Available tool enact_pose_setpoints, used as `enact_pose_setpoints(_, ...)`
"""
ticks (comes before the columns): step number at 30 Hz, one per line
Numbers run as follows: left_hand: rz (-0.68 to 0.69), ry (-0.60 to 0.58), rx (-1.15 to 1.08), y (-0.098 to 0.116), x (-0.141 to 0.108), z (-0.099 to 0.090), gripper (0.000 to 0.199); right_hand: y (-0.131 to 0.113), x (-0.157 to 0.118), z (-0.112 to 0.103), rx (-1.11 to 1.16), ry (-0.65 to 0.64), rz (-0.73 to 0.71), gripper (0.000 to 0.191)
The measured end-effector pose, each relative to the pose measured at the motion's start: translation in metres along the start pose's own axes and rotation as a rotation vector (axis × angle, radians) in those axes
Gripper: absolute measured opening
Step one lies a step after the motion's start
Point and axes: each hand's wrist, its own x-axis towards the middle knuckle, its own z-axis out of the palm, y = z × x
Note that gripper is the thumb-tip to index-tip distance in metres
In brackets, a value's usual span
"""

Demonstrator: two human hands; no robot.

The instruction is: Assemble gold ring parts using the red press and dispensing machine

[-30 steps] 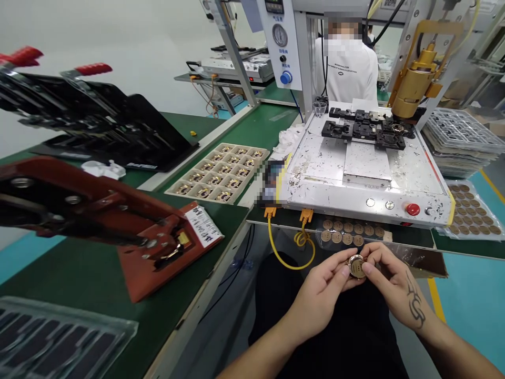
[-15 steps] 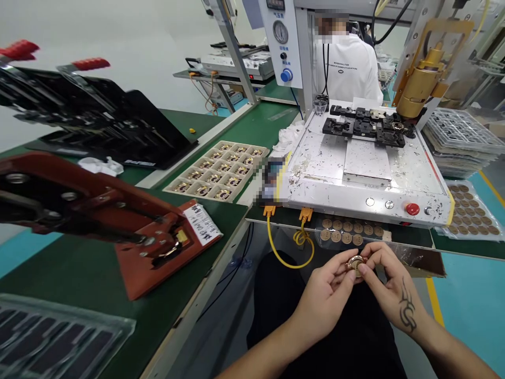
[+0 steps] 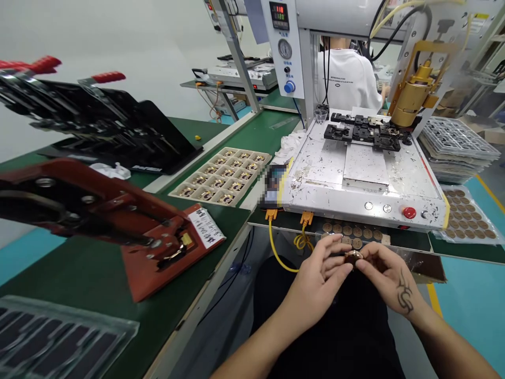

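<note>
Over my lap, a small round watch case (image 3: 353, 256) with a shiny rose-gold rim is held between both hands, tilted so that mostly its edge shows. My right hand (image 3: 384, 271) pinches it from the right, thumb below and bent fingers above. On the other side my left hand (image 3: 317, 281) touches it with the thumb and a fingertip, while its index finger is raised off. The fingers hide much of the case. Just beyond the hands lies a clear sheet of round brown stickers (image 3: 347, 230), partly under the machine's edge.
A white dispensing machine (image 3: 319, 197) with black fixtures (image 3: 363, 131) and a gold nozzle unit (image 3: 412, 100) stands ahead. Left of it are a tray of gold parts (image 3: 173, 193) and a red-brown clamp press (image 3: 138, 273). Yellow cables (image 3: 272, 242) hang nearby. A person in white (image 3: 347, 73) sits behind.
The watch case has tipped from showing its round face to showing its edge. My left fingers have loosened and spread, with the index lifted. The view has shifted slightly.
</note>
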Motion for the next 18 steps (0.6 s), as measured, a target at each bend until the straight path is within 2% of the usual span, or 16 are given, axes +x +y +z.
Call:
enact_pose_setpoints(3, -0.084, 0.000, -0.108, 0.003, 0.001, 0.002, 0.037, 0.003, 0.003, 0.008, 0.265, -0.001, 0.185, 0.035)
enact_pose_setpoints(5, -0.110, -0.010, -0.114, 0.005, 0.001, 0.004, 0.031, 0.004, 0.004, 0.013, 0.345, -0.016, 0.210, 0.037)
enact_pose_setpoints(8, -0.106, 0.019, -0.059, 0.010, -0.001, 0.003, 0.031, 0.002, 0.005, 0.017, 0.322, -0.037, 0.165, 0.031)
enact_pose_setpoints(11, -0.086, 0.034, 0.022, 0.015, -0.001, -0.001, 0.026, -0.005, 0.007, 0.012, 0.175, -0.051, 0.036, 0.030)
enact_pose_setpoints(16, -0.024, 0.069, 0.163, 0.022, 0.002, -0.005, 0.016, -0.011, 0.016, 0.000, -0.199, -0.213, -0.378, 0.047)
enact_pose_setpoints(18, -0.001, 0.079, 0.222, 0.028, 0.002, -0.006, 0.014, -0.009, 0.022, 0.000, -0.278, -0.205, -0.484, 0.052)
